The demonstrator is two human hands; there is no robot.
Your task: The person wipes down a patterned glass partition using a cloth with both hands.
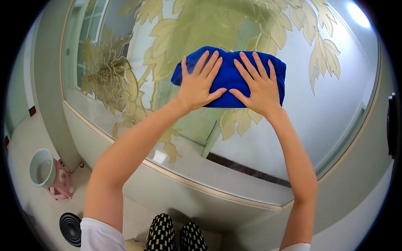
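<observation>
A blue cloth (pixel 228 75) is spread flat against a large glass panel (pixel 310 121) decorated with gold leaves and flowers. My left hand (pixel 200 83) lies on the cloth's left part, fingers spread and pointing up. On its right part rests my right hand (pixel 260 88), also flat with the fingers apart. Both thumbs point inward, their tips close together near the cloth's lower edge. Both palms press on the cloth without gripping it.
A light wooden frame (pixel 180 179) borders the glass, with a pale wall below. At lower left, a light basin (pixel 42 168) stands on a pink stool (pixel 63 184). A black round ridged object (pixel 70 229) is on the floor. A dark object (pixel 392 125) sits at the right edge.
</observation>
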